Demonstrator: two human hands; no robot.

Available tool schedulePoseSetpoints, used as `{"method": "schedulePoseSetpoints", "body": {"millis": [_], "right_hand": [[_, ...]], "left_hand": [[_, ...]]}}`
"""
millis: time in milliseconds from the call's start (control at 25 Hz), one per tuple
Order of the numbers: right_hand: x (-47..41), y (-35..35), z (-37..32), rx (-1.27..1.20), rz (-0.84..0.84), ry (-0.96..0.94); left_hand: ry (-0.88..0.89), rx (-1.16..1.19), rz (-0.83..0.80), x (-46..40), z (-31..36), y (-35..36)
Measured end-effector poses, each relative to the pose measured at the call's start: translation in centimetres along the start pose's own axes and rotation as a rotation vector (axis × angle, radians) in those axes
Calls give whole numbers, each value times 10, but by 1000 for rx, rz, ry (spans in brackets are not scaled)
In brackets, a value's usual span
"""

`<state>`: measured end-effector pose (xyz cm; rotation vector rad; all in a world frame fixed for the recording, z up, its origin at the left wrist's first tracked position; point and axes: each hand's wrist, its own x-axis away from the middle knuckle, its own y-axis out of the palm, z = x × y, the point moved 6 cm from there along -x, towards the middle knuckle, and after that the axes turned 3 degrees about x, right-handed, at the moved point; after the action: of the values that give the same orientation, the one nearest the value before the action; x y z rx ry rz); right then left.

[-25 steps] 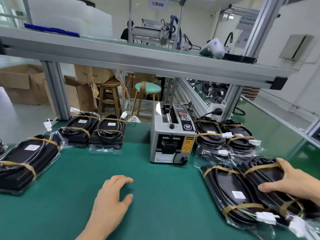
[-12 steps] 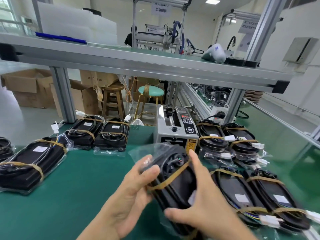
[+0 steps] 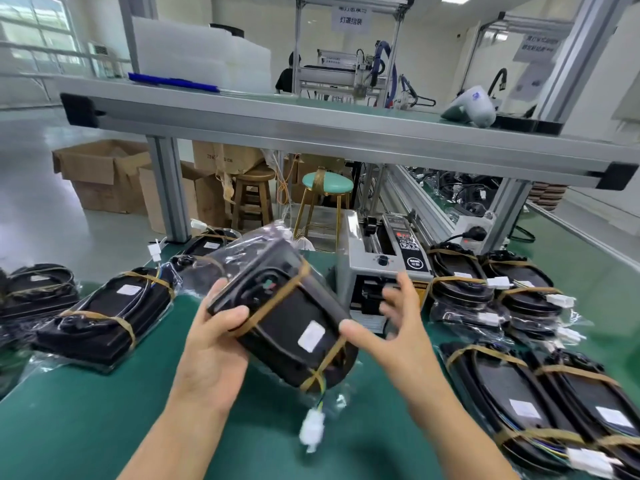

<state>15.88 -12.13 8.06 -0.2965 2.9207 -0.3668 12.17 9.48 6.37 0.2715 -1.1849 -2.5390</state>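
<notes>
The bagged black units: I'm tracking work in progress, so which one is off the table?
The unit the left hand grips, tilted, white plug dangling; the rest lie flat on the mat.

The left hand [image 3: 211, 344] is gripping a bagged black housing [image 3: 287, 317] bound with brown bands, holding it tilted above the green counter [image 3: 86, 420]. The right hand [image 3: 391, 327] is hovering beside it, fingers spread and blurred, thumb touching its right end. A white plug [image 3: 311, 427] is dangling underneath. A grey tape dispenser [image 3: 381, 268] is sitting toward the far edge.
</notes>
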Motion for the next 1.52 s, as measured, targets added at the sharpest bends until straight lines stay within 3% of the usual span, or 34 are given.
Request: {"method": "schedulePoseSetpoints", "body": {"millis": [80,160,240,280,360,400,480,560,760,880,960,1040,1120,1200,1280,1400,1520], "right_hand": [[8,15,14,-104,-108,190],[13,18,13,31,-50,120],[15,12,-23,276,96,-239],[16,15,-46,364,75,-459],[15,33,-73,608,-105,-775],[10,42,-77,738,-196,-818],[-10,43,-75,860,-274,-723],[-27,33,-67,692,-332,-553],[-23,14,-16,-167,-296,7],[6,44,12,-406,-314,182],[11,57,19,-467,-212,212],[4,49,17,-437,-71,208],[-7,31,3,-343,-50,123],[-17,14,-19,-154,-99,-38],[-27,10,-40,103,-137,-196],[-40,25,-55,389,-228,-284],[-40,46,-51,558,-356,-321]], "left_hand": [[-66,166,52,-2,-10,-10],[-46,89,50,-2,-12,-14],[32,-128,-14,-4,-3,-12],[62,-231,-68,-5,1,-10],[84,-350,-207,-5,4,0],[91,-381,-273,-5,5,5],[102,-421,-379,-4,8,13],[96,-376,-393,-1,10,14],[-76,229,-28,-5,-1,-7],[-189,530,150,-5,-19,-12],[-250,530,160,1,-27,-8],[-287,348,189,6,-31,-15],[-188,-78,272,11,-17,-29],[183,-587,364,18,23,-32],[557,-977,133,23,55,2],[582,-1173,-266,8,59,49],[381,-1004,-379,-13,51,59]]}}
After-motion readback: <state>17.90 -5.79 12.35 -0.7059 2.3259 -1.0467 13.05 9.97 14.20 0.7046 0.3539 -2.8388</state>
